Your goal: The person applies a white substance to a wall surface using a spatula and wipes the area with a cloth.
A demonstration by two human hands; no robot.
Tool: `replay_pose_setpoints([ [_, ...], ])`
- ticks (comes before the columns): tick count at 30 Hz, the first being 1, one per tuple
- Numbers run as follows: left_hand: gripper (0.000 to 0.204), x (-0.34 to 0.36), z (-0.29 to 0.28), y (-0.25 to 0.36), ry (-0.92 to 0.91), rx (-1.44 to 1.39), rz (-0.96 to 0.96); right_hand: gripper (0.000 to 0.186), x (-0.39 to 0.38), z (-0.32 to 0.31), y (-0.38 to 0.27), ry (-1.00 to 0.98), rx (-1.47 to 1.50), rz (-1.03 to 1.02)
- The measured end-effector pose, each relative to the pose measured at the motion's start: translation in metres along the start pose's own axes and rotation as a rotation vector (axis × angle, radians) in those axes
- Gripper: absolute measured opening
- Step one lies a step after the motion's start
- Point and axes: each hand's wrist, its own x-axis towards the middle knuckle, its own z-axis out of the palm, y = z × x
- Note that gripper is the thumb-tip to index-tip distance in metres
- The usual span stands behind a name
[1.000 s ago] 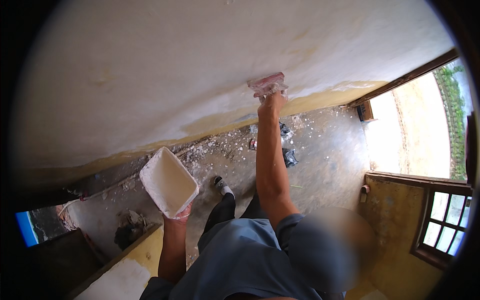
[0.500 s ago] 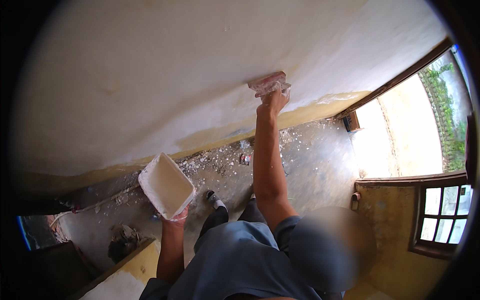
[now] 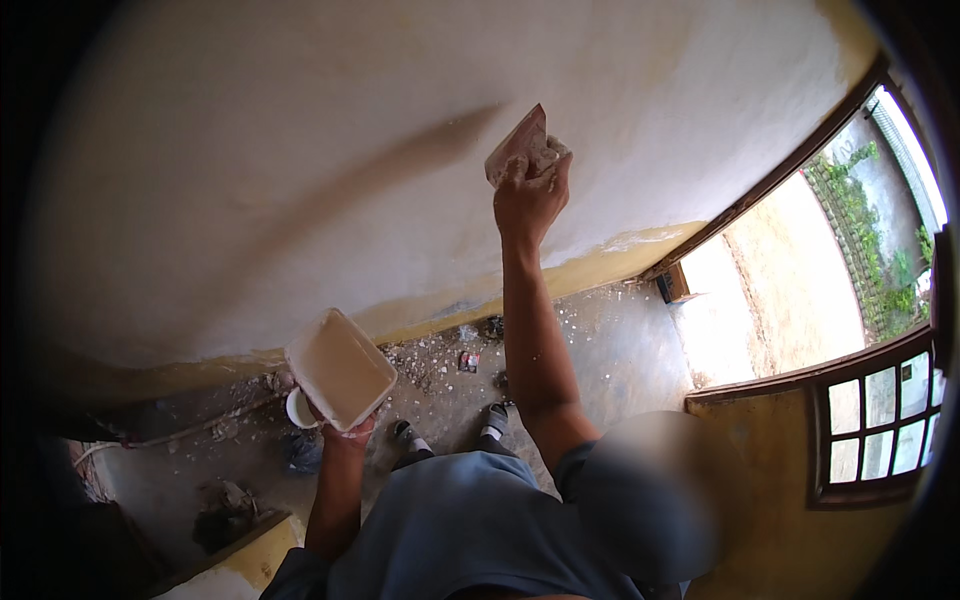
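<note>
**A:** ok so what's different from a second ago?

**B:** Mostly the right hand (image 3: 532,188). It's turned at the wrist and shifted a bit up the wall (image 3: 250,130), so the flat scraper (image 3: 518,143) has gone from lying broad to standing tilted, one corner up. It's above and to the right of the tub (image 3: 363,345). There's now a gap between it and the shadow (image 3: 400,155), so I'd guess the stroke has broken off, but I can't tell if an edge still touches.

**A:** grip?

**B:** Right thumb and fingers are closed around the scraper. Left hand (image 3: 350,430) clutches the tub's near end; most of those fingers are hidden under it.

**A:** how's the gear looking?

**B:** Scraper's reddish and caked with pale smears. The tub's off-white, boxy, crusty round the rim, with smooth cream-coloured stuff (image 3: 340,368) inside.

**A:** and around it?

**B:** A white round cup-like thing (image 3: 298,409) shows just left of the tub now. Sandals (image 3: 494,418) are to its right, pale crumbs on the floor (image 3: 610,335) beyond those, and the barred window (image 3: 885,420) is way off to the tub's right.
</note>
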Motion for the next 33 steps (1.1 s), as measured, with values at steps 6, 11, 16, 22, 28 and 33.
replay_pose_setpoints([
  [6,0.073,0.009,0.015,-0.003,-0.284,-0.291,-0.244,0.035,-0.035,0.037,-0.042,-0.191,-0.251,-0.033],
  [11,0.070,0.012,0.015,-0.006,0.038,-0.004,0.005,0.033,-0.103,0.030,-0.056,-0.566,-0.062,-0.179],
  [16,0.061,0.020,0.030,-0.012,-0.103,0.075,-0.033,0.023,-0.044,-0.031,0.012,-0.201,-0.118,-0.081],
  [22,0.060,0.028,0.047,-0.018,0.095,0.099,0.111,0.016,0.120,-0.063,-0.001,0.163,-0.216,-0.394],
  [28,0.055,0.028,0.031,-0.015,0.050,0.147,0.191,0.012,0.144,-0.043,-0.030,0.071,-0.400,-0.673],
  [33,0.054,0.027,0.047,-0.016,-0.027,0.067,0.086,0.024,0.109,-0.038,0.002,-0.014,-0.463,-0.790],
])
